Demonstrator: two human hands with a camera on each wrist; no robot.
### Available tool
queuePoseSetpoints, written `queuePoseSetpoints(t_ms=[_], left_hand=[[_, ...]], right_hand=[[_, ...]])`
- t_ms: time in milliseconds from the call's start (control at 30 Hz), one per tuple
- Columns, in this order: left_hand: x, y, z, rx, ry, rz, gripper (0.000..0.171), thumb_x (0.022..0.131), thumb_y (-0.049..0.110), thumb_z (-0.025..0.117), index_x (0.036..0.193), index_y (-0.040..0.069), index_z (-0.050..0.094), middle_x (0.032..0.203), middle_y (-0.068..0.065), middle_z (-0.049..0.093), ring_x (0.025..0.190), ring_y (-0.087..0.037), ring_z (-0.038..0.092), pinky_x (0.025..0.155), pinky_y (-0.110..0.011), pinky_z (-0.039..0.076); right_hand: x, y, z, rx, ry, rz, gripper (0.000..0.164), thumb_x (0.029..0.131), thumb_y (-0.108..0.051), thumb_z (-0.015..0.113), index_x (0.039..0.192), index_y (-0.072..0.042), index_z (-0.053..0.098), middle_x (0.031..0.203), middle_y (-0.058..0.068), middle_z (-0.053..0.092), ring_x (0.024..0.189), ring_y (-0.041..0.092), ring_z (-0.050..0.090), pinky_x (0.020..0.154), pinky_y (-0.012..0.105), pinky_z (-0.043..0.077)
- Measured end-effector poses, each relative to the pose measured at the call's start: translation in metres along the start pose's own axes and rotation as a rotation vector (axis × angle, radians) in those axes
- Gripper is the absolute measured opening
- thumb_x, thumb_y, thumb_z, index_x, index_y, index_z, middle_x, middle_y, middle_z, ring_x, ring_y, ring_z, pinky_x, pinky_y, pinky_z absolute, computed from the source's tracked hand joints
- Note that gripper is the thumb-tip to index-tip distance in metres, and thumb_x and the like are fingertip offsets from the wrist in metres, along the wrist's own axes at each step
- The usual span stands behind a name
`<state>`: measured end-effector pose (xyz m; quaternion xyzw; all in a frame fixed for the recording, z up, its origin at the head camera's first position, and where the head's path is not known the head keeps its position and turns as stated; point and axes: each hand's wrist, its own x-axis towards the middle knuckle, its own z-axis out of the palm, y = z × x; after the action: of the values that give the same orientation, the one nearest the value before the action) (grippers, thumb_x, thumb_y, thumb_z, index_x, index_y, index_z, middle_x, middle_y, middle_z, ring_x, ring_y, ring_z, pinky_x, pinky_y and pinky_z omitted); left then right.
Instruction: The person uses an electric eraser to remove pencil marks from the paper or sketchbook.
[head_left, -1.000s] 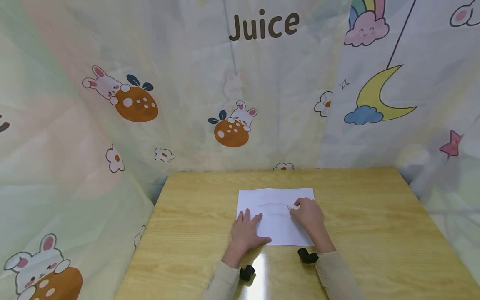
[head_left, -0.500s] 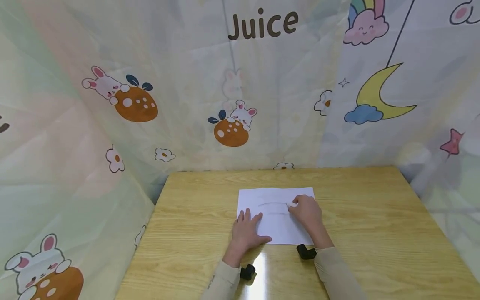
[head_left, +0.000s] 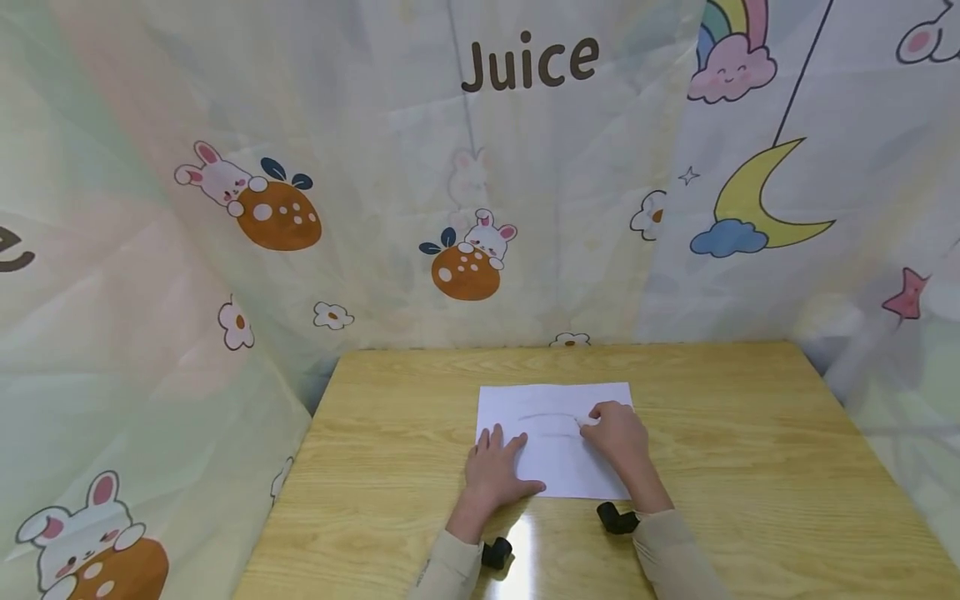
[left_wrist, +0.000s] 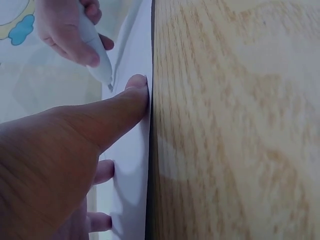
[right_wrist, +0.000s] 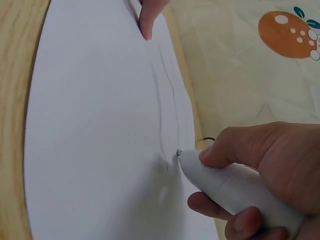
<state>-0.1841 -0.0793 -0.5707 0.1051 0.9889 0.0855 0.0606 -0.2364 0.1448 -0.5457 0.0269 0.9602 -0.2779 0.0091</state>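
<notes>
A white sheet of paper point(head_left: 555, 467) lies on the wooden table. My left hand point(head_left: 495, 475) rests on its left part with fingers spread; in the left wrist view the thumb point(left_wrist: 120, 107) presses near the paper's edge. My right hand point(head_left: 618, 432) grips a white, thick, pen-shaped tool point(right_wrist: 230, 185) with a small metal tip. The tip touches the paper at the right end of a thin curved line point(head_left: 546, 415). Closer to me, a second, fainter line point(right_wrist: 159, 110) runs roughly alongside it. Whether the lines are drawn or cut, I cannot tell.
The wooden table point(head_left: 390, 467) extends around the paper. Black wrist-camera mounts point(head_left: 497, 552) stick out by both sleeves. A printed cloth curtain point(head_left: 555, 250) hangs behind the table and at its sides.
The head view has tilted slightly, so everything sits a little lower in it. My right hand shifts only slightly at the end of the curved line; the left hand stays put.
</notes>
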Motion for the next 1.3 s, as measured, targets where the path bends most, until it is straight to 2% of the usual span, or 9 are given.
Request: queuePoseSetpoints(t_ms=[133,367,567,733,867,1033,1167,1300], left_hand=[[0.0012,0.0015,-0.0006,-0.008,0.005,0.001,0.088,0.070,0.072,0.069,0.143,0.027,0.050,0.151,-0.023,0.032,0.137,-0.045,0.029,0.103,-0.057,0.033],[0.0046,0.0029,-0.0030,-0.034,0.021,0.015,0.088,0.071,0.071,0.070,0.144,0.026,0.050,0.151,-0.024,0.031,0.137,-0.045,0.028,0.104,-0.057,0.032],[0.0007,0.0007,-0.0015,-0.029,0.010,0.000,0.089,0.070,0.071,0.070,0.143,0.026,0.051,0.151,-0.024,0.032,0.136,-0.046,0.029,0.103,-0.058,0.033],[-0.0004,0.0010,-0.0034,-0.038,0.032,0.008,0.088,0.069,0.070,0.072,0.142,0.025,0.052,0.150,-0.024,0.033,0.136,-0.046,0.030,0.102,-0.059,0.033],[-0.0001,0.0021,-0.0057,-0.043,0.035,0.006,0.088,0.069,0.070,0.072,0.142,0.025,0.052,0.150,-0.024,0.033,0.136,-0.046,0.030,0.103,-0.059,0.033],[-0.0028,0.0037,-0.0023,-0.051,0.019,0.001,0.088,0.069,0.071,0.071,0.142,0.025,0.053,0.150,-0.024,0.033,0.136,-0.046,0.030,0.103,-0.059,0.033],[-0.0020,0.0049,-0.0001,-0.048,0.042,0.013,0.088,0.069,0.072,0.070,0.142,0.025,0.052,0.150,-0.024,0.034,0.136,-0.045,0.031,0.103,-0.059,0.033],[-0.0025,0.0047,-0.0011,-0.041,0.043,0.012,0.088,0.069,0.072,0.070,0.141,0.025,0.053,0.149,-0.025,0.034,0.135,-0.046,0.031,0.103,-0.058,0.034]], right_hand=[[0.0029,0.0003,0.0002,0.007,0.017,-0.033,0.028,0.078,-0.022,0.072,0.095,0.000,0.073,0.090,0.014,0.070,0.071,0.025,0.061,0.060,0.043,0.051],[-0.0003,-0.0016,-0.0061,0.031,0.024,0.021,0.027,0.077,-0.020,0.074,0.093,0.001,0.073,0.092,0.015,0.070,0.076,0.028,0.063,0.063,0.045,0.052],[0.0007,-0.0024,-0.0027,0.034,0.008,0.008,0.027,0.078,-0.021,0.073,0.095,0.000,0.073,0.093,0.015,0.070,0.075,0.026,0.062,0.062,0.044,0.052],[-0.0007,-0.0007,-0.0043,0.023,0.020,0.023,0.027,0.076,-0.021,0.074,0.094,-0.001,0.074,0.092,0.014,0.070,0.074,0.026,0.062,0.061,0.045,0.052],[0.0014,-0.0007,-0.0058,0.032,0.017,0.002,0.027,0.077,-0.021,0.073,0.094,0.000,0.073,0.091,0.014,0.070,0.073,0.025,0.062,0.063,0.045,0.052],[-0.0031,0.0033,-0.0017,0.045,0.005,0.018,0.027,0.076,-0.021,0.074,0.093,0.000,0.073,0.089,0.013,0.070,0.070,0.023,0.061,0.059,0.043,0.051],[0.0007,0.0037,0.0025,0.061,0.051,0.005,0.026,0.076,-0.021,0.074,0.093,-0.002,0.073,0.091,0.013,0.070,0.072,0.026,0.062,0.059,0.044,0.051],[0.0028,0.0018,0.0030,0.057,0.046,0.003,0.026,0.074,-0.022,0.075,0.092,-0.003,0.073,0.089,0.013,0.070,0.071,0.026,0.062,0.059,0.045,0.051]])
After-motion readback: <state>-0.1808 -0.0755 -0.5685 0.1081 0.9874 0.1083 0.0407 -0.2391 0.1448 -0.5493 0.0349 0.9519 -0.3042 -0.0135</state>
